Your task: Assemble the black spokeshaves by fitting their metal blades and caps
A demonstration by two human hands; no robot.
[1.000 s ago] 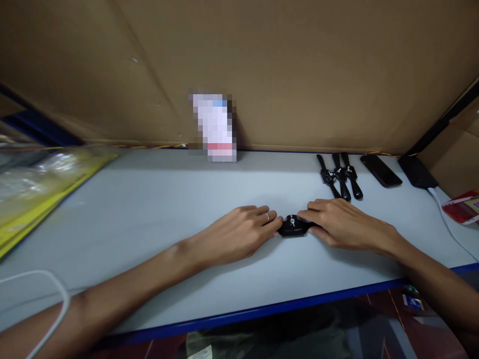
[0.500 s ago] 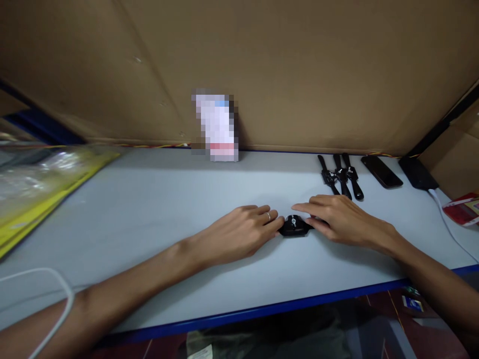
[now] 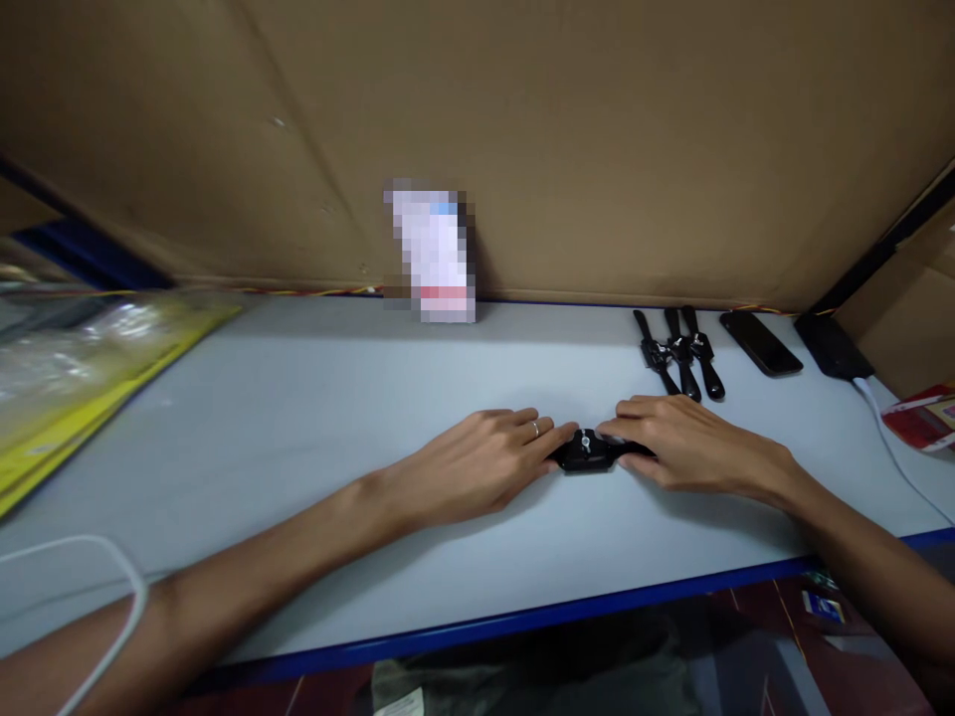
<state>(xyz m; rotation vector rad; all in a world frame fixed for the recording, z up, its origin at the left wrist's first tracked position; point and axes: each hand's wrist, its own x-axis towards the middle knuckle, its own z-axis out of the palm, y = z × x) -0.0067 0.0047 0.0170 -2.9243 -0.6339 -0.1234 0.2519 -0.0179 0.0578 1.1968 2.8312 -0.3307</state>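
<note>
A black smartwatch (image 3: 587,452) lies on the pale tabletop (image 3: 358,368), its strap running out to both sides. My left hand (image 3: 499,459), with a ring on one finger, has its fingertips closed on the strap end at the watch's left. On the other side, my right hand (image 3: 671,443) pinches the strap between thumb and fingers, with a fingertip by the upper right corner of the watch body. Behind my right hand lie several similar black watches (image 3: 680,350), side by side.
A phone (image 3: 761,343) and a black device (image 3: 834,346) with a white cable lie at the back right. A blurred-out upright object (image 3: 439,254) leans on the cardboard wall (image 3: 597,149). Plastic packaging with yellow edges (image 3: 111,378) covers the left. A white cable (image 3: 138,597) crosses my left forearm.
My right fingers have come down and closed on the strap; the index finger was stretched out above the watch before. My left fingertips have shifted slightly right along the watch's upper left edge.
</note>
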